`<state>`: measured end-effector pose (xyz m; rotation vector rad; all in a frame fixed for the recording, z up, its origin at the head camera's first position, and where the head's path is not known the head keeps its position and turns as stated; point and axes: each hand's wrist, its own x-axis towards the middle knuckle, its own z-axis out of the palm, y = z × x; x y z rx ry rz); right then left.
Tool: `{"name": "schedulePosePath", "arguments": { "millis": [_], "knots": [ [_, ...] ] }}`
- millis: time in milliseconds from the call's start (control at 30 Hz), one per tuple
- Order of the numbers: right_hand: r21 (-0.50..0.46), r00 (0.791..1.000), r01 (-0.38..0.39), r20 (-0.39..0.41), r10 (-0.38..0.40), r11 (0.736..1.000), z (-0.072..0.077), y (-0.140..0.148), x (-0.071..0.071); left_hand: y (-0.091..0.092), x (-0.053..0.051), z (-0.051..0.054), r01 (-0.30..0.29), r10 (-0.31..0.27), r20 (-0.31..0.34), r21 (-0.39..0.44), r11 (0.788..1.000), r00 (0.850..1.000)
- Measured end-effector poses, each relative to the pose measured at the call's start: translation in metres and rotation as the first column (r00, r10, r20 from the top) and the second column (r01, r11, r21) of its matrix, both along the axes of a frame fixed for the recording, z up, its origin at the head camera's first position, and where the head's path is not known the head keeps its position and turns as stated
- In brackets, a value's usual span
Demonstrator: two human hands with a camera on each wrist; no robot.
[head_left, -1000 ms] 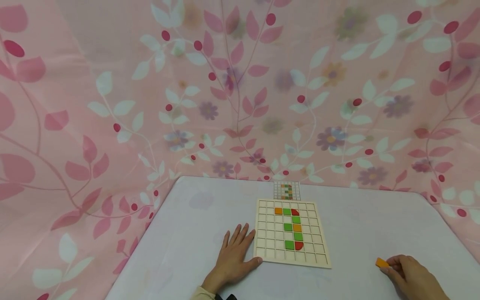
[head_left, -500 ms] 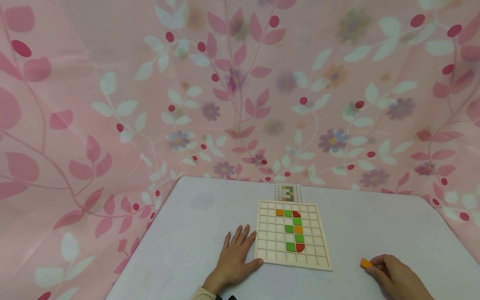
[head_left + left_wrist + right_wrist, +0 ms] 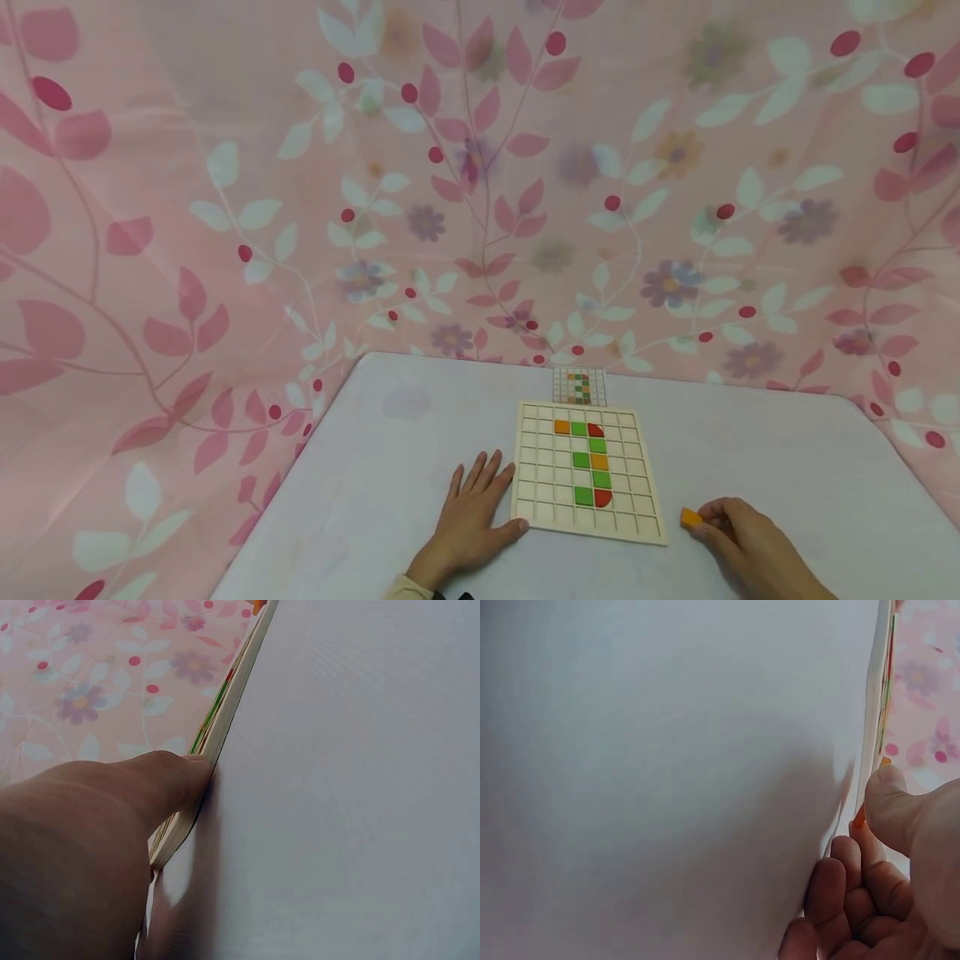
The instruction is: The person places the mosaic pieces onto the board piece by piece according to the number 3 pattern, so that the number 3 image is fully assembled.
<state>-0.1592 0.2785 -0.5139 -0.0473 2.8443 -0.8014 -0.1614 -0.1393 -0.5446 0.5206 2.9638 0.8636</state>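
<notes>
A cream wooden grid board (image 3: 547, 508) lies on the table, with orange, green and red tiles set in several of its squares. Flat beside its left edge rests my left hand (image 3: 472, 521), fingers spread and straight. In the left wrist view the thumb (image 3: 169, 776) touches the board's edge. To the right of the board, my right hand (image 3: 750, 542) pinches an orange square tile (image 3: 691, 518) between thumb and fingers. The right wrist view shows that tile (image 3: 860, 817) edge-on, partly covered by the thumb. The held tile is apart from the board.
Behind the board lies a small printed grid card (image 3: 579, 386) with a coloured pattern like the tiles. A white cloth covers the table (image 3: 390, 442). Pink floral fabric (image 3: 480, 167) hangs behind and at the left.
My right hand has moved left toward the board with the orange tile pinched in it. The left hand has stayed at the board's left edge. The head view has shifted slightly.
</notes>
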Motion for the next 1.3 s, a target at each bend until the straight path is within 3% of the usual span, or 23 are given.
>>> {"name": "schedulePosePath", "arguments": {
  "millis": [400,533,700,933,1133,1300],
  "knots": [
    [-0.063,0.999,-0.024,-0.026,0.023,0.998,0.004,-0.026,-0.008,0.000,-0.001,-0.002,0.001,-0.001,-0.011,-0.007,1.000,1.000],
    [-0.090,0.993,-0.083,-0.094,0.074,0.993,0.006,-0.032,-0.008,0.001,0.000,0.002,0.000,0.000,-0.003,-0.021,1.000,1.000],
    [-0.113,0.969,-0.165,-0.203,0.140,0.980,0.009,-0.042,-0.010,0.001,0.002,0.003,-0.001,0.001,-0.005,-0.009,1.000,1.000],
    [-0.161,0.968,-0.202,-0.185,0.172,0.966,0.008,-0.063,-0.015,0.001,0.002,0.003,-0.012,0.013,0.024,-0.036,0.999,1.000],
    [-0.190,0.945,-0.281,-0.225,0.236,0.941,0.004,-0.076,-0.018,0.000,0.001,0.002,-0.008,0.008,0.019,-0.030,1.000,1.000],
    [-0.153,0.911,-0.345,-0.295,0.290,0.926,0.004,-0.085,-0.022,0.000,0.000,0.002,-0.001,0.001,0.004,-0.035,0.999,1.000]
  ]
}}
